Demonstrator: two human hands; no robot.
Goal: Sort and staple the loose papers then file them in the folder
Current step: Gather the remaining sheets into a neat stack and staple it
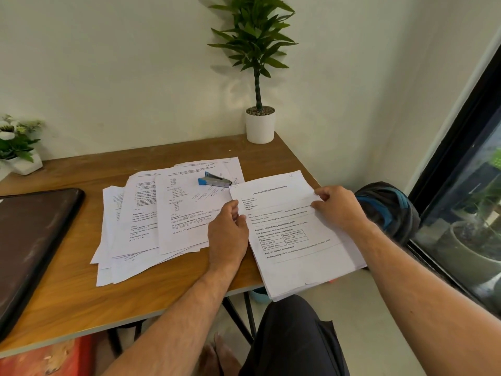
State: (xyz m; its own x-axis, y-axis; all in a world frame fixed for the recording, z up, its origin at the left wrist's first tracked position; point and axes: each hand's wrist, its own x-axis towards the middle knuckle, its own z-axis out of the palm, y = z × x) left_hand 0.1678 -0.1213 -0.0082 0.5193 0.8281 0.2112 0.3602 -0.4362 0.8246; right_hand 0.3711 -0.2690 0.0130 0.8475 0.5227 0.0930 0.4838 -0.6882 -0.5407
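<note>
Counts on the surface (pixel 67 299)
One stapler (pixel 214 179), two paper stacks (pixel 168 213) (pixel 295 240), two potted plants (pixel 259 126) (pixel 19 147), one dark folder (pixel 29 240).

held sheaf (pixel 298 240): printed, overhanging desk edge | loose papers (pixel 162 213): fanned flat | stapler (pixel 215 180): atop them

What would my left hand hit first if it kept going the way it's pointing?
Probably the stapler. The left hand points up the table, holding the edge of the sheaf. The stapler lies on the loose papers ahead, though depth is unclear.
</note>
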